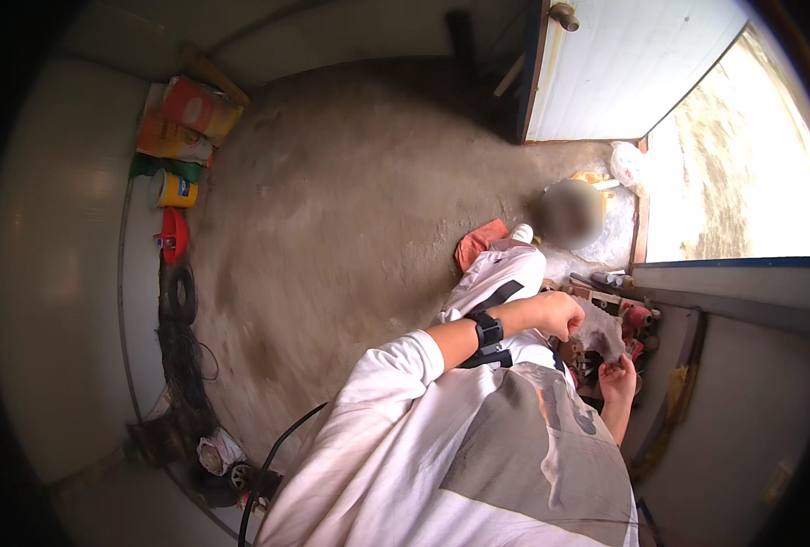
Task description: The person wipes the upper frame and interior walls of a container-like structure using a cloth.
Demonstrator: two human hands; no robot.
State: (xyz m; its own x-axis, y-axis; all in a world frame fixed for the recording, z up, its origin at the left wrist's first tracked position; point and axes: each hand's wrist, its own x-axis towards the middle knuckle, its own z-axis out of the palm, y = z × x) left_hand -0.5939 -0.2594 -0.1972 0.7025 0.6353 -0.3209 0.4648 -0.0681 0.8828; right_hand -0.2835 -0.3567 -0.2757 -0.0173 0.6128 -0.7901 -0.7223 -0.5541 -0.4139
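A grey, crumpled cloth [598,329] with a ragged edge is stretched between my two hands. My left hand [563,316], with a black watch on its wrist, grips the cloth's upper left part. At its lower right end, my right hand [617,379] pinches the cloth with the fingertips. Beneath and beside the cloth lies a jumble of small items, partly hidden, with a red object [637,316] among them at the right wall.
An open door [624,75] stands at the upper right, beside a bright doorway. Near it are a plastic bag [628,164] and a blurred round shape. Bags [196,109], a yellow bucket [176,190], a red container [175,234] and dark coils [183,294] line the left wall.
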